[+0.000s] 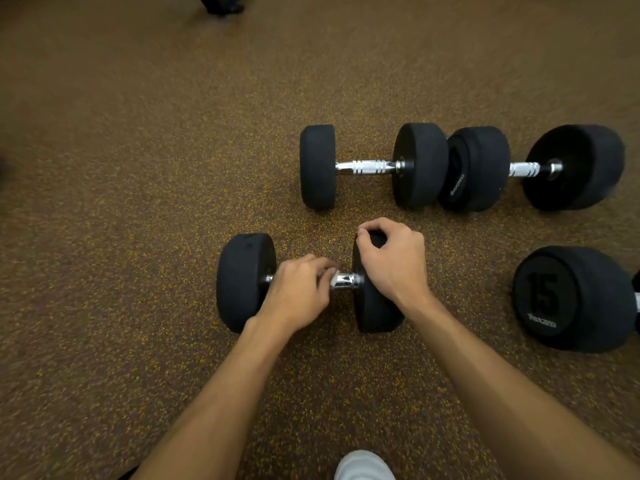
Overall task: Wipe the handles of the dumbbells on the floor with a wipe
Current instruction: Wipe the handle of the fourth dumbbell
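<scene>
our left hand (298, 292) curls around a white wipe (328, 273) on the chrome handle (346, 281) of the nearest dumbbell (244, 282), which lies on the floor (138, 202). our right hand (391, 263) grips its right head (377, 317) with curled fingers.

Four dumbbells (367, 167) (524, 169) (246, 282) (571, 299), two hands (298, 296) (394, 261), one shoe (363, 465), seemingly one wipe (329, 273).

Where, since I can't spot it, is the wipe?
Head view, centre: the wipe is pinched in the left hand on the nearest dumbbell's handle.
</scene>
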Demonstrator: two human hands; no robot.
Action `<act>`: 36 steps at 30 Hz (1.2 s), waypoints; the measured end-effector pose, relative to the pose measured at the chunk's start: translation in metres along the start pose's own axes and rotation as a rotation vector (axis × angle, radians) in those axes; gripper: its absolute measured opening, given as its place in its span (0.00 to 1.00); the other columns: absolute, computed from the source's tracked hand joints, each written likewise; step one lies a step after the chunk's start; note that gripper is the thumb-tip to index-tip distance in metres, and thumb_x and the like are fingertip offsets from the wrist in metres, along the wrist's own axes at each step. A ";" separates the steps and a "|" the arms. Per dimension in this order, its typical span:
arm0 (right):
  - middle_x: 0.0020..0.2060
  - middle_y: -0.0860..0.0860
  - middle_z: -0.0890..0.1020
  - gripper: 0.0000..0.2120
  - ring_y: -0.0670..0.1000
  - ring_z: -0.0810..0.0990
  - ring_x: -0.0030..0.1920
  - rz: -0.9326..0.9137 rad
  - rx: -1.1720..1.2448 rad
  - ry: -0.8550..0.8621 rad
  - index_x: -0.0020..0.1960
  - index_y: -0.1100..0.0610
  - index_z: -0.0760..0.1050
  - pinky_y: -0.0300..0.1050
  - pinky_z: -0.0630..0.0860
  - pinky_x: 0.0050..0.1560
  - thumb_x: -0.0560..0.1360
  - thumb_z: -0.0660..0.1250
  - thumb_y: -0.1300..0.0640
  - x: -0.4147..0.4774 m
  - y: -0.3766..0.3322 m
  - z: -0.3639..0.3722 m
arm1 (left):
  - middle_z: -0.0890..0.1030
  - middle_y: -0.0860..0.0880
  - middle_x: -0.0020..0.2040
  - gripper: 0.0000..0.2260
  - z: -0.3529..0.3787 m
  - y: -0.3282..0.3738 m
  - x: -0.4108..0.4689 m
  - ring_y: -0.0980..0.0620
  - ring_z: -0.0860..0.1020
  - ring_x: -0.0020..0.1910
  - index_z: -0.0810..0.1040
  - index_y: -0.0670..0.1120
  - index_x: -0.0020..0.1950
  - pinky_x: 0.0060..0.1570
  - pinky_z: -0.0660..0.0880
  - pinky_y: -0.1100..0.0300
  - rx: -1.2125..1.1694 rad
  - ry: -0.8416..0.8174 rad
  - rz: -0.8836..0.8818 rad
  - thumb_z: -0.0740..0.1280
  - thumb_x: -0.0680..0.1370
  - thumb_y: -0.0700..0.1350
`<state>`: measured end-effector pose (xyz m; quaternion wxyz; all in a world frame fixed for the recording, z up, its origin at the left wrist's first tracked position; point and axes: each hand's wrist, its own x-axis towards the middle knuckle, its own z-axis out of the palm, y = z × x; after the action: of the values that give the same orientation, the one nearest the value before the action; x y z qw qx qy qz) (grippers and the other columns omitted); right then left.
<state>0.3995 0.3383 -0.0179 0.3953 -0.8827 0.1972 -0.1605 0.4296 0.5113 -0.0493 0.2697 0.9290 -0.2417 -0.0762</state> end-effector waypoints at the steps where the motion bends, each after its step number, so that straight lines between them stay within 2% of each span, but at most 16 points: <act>1: 0.49 0.45 0.87 0.08 0.45 0.82 0.50 0.003 0.000 -0.001 0.54 0.49 0.86 0.43 0.79 0.56 0.81 0.69 0.50 0.000 -0.001 0.000 | 0.84 0.48 0.54 0.12 -0.004 0.002 0.007 0.46 0.82 0.54 0.84 0.49 0.62 0.59 0.78 0.49 0.044 -0.067 -0.043 0.63 0.86 0.50; 3: 0.49 0.45 0.87 0.08 0.45 0.82 0.50 0.009 -0.001 -0.003 0.54 0.49 0.86 0.42 0.78 0.55 0.81 0.69 0.50 0.001 -0.001 -0.001 | 0.84 0.46 0.51 0.12 -0.011 0.006 0.016 0.43 0.82 0.52 0.83 0.50 0.59 0.56 0.79 0.45 0.039 -0.166 -0.104 0.61 0.87 0.50; 6: 0.49 0.45 0.87 0.08 0.44 0.81 0.49 0.017 0.000 -0.004 0.55 0.49 0.86 0.38 0.75 0.51 0.81 0.69 0.50 0.001 0.000 -0.001 | 0.83 0.48 0.56 0.11 -0.009 0.003 0.012 0.48 0.80 0.56 0.84 0.50 0.64 0.60 0.78 0.51 -0.034 -0.160 -0.075 0.64 0.86 0.47; 9: 0.48 0.44 0.86 0.08 0.43 0.80 0.48 0.014 0.000 -0.005 0.54 0.50 0.86 0.32 0.71 0.48 0.81 0.69 0.51 0.000 0.000 -0.001 | 0.82 0.52 0.62 0.13 -0.007 -0.007 -0.003 0.53 0.78 0.62 0.83 0.51 0.69 0.66 0.71 0.60 -0.140 -0.096 -0.047 0.67 0.85 0.45; 13: 0.48 0.43 0.86 0.08 0.41 0.79 0.48 0.000 -0.001 -0.004 0.54 0.50 0.87 0.23 0.66 0.45 0.81 0.69 0.51 -0.001 0.000 -0.001 | 0.83 0.53 0.64 0.13 -0.007 -0.009 0.003 0.52 0.78 0.64 0.85 0.52 0.67 0.79 0.59 0.55 -0.116 -0.062 -0.024 0.68 0.85 0.44; 16: 0.49 0.44 0.87 0.08 0.42 0.80 0.48 0.007 0.011 0.002 0.54 0.51 0.87 0.32 0.70 0.50 0.81 0.69 0.52 0.000 -0.001 -0.001 | 0.84 0.52 0.60 0.10 0.001 0.003 0.006 0.51 0.80 0.60 0.87 0.49 0.63 0.68 0.72 0.60 -0.210 -0.046 -0.006 0.72 0.83 0.44; 18: 0.49 0.45 0.87 0.08 0.42 0.80 0.49 0.013 0.015 0.007 0.53 0.50 0.87 0.34 0.71 0.52 0.81 0.69 0.52 0.000 -0.001 -0.002 | 0.85 0.51 0.56 0.08 0.012 0.010 0.005 0.52 0.81 0.55 0.89 0.47 0.59 0.60 0.74 0.62 -0.264 0.000 0.015 0.74 0.81 0.43; 20: 0.49 0.45 0.87 0.08 0.43 0.80 0.49 0.015 0.019 0.004 0.53 0.50 0.87 0.33 0.71 0.50 0.81 0.69 0.51 0.000 -0.001 -0.002 | 0.85 0.50 0.52 0.06 0.022 0.011 0.003 0.53 0.82 0.52 0.90 0.46 0.55 0.58 0.77 0.60 -0.308 0.090 0.030 0.76 0.79 0.41; 23: 0.49 0.45 0.87 0.08 0.42 0.80 0.49 0.009 0.015 0.012 0.53 0.50 0.87 0.33 0.70 0.50 0.81 0.69 0.52 -0.001 -0.001 -0.002 | 0.87 0.50 0.50 0.06 0.031 0.009 -0.005 0.55 0.83 0.51 0.90 0.44 0.52 0.68 0.73 0.61 -0.341 0.218 0.101 0.78 0.76 0.37; 25: 0.49 0.45 0.87 0.08 0.42 0.80 0.48 0.007 0.013 0.013 0.54 0.50 0.87 0.28 0.69 0.47 0.81 0.69 0.52 -0.002 0.000 -0.002 | 0.87 0.53 0.51 0.08 0.032 0.008 -0.008 0.60 0.81 0.53 0.89 0.46 0.54 0.76 0.68 0.58 -0.317 0.255 0.117 0.79 0.76 0.40; 26: 0.48 0.45 0.87 0.08 0.42 0.80 0.48 0.008 0.014 0.009 0.54 0.50 0.87 0.23 0.68 0.44 0.81 0.69 0.51 -0.002 0.000 -0.002 | 0.86 0.56 0.50 0.09 0.030 0.008 -0.007 0.61 0.80 0.53 0.89 0.47 0.56 0.75 0.69 0.54 -0.326 0.264 0.092 0.79 0.76 0.43; 28: 0.48 0.44 0.86 0.08 0.42 0.80 0.46 0.010 0.013 -0.005 0.54 0.51 0.87 0.20 0.68 0.42 0.81 0.69 0.51 -0.001 0.001 -0.002 | 0.82 0.59 0.50 0.13 0.026 0.009 -0.007 0.57 0.78 0.57 0.88 0.50 0.59 0.71 0.73 0.50 -0.358 0.249 -0.019 0.79 0.75 0.50; 30: 0.46 0.43 0.86 0.08 0.40 0.80 0.44 0.016 0.014 -0.009 0.54 0.50 0.86 0.21 0.68 0.41 0.81 0.69 0.51 0.000 0.000 -0.002 | 0.84 0.56 0.54 0.14 0.024 0.009 -0.007 0.51 0.78 0.64 0.86 0.54 0.61 0.76 0.69 0.49 -0.324 0.217 -0.071 0.78 0.76 0.54; 32: 0.45 0.43 0.85 0.08 0.40 0.80 0.43 0.014 0.016 -0.005 0.53 0.50 0.86 0.22 0.67 0.42 0.81 0.69 0.51 0.000 0.000 -0.002 | 0.86 0.54 0.56 0.09 0.030 0.007 -0.008 0.55 0.80 0.63 0.87 0.53 0.58 0.80 0.63 0.50 -0.216 0.241 0.056 0.77 0.78 0.50; 34: 0.45 0.43 0.86 0.08 0.41 0.80 0.44 0.001 0.019 0.004 0.52 0.50 0.87 0.21 0.68 0.43 0.81 0.69 0.51 0.000 0.000 -0.002 | 0.87 0.54 0.56 0.07 0.038 0.003 -0.011 0.57 0.83 0.59 0.88 0.49 0.55 0.79 0.64 0.50 -0.146 0.269 0.179 0.77 0.78 0.44; 36: 0.46 0.43 0.86 0.08 0.41 0.81 0.46 -0.008 0.017 0.002 0.52 0.50 0.87 0.20 0.68 0.44 0.81 0.69 0.51 0.000 0.000 -0.002 | 0.87 0.53 0.57 0.08 0.041 0.002 -0.010 0.56 0.83 0.60 0.88 0.48 0.57 0.79 0.65 0.50 -0.136 0.275 0.198 0.76 0.78 0.41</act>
<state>0.3982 0.3368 -0.0170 0.4020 -0.8799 0.1928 -0.1646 0.4093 0.4959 -0.0829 0.3685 0.8820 -0.2869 0.0621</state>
